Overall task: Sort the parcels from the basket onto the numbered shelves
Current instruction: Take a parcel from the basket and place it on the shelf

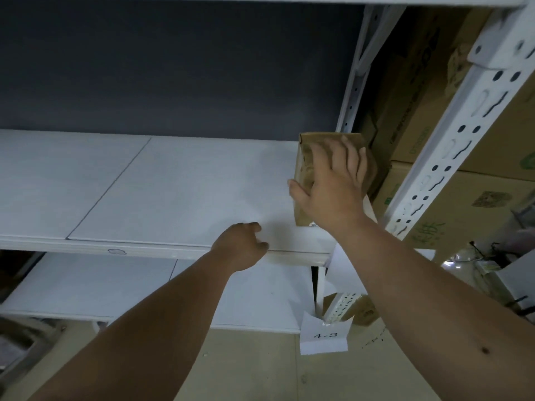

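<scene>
A small brown cardboard parcel stands at the right end of a white shelf board. My right hand lies flat on the parcel's near face, fingers spread and straight, thumb at its left edge. My left hand hangs at the shelf's front edge, fingers loosely curled and holding nothing. A paper label reading 4-3 hangs below, at the lower shelf's right corner. The basket is not in view.
A white perforated upright rises just right of the parcel. Behind it are large stacked cardboard boxes. A lower white shelf sits underneath. A dark wall backs the shelf.
</scene>
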